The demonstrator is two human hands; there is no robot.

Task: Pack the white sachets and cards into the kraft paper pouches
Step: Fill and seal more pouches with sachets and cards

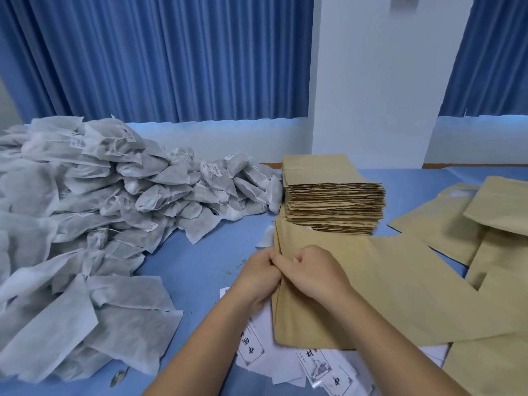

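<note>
Left hand [258,277], right hand [311,274] pinch pouch [357,304] over cards [254,352], beside sachet heap [85,210].

Blue pleated curtains [160,58] flank a white pillar [380,81]; blue-covered table [211,252] below.

Bright, even, diffuse lighting with a cool blue cast. Faint, soft shadows lie under the stack of kraft pouches [334,204]. Wide-angle distortion bows the blue curtains [157,58] behind that stack; fine detail is soft.
</note>
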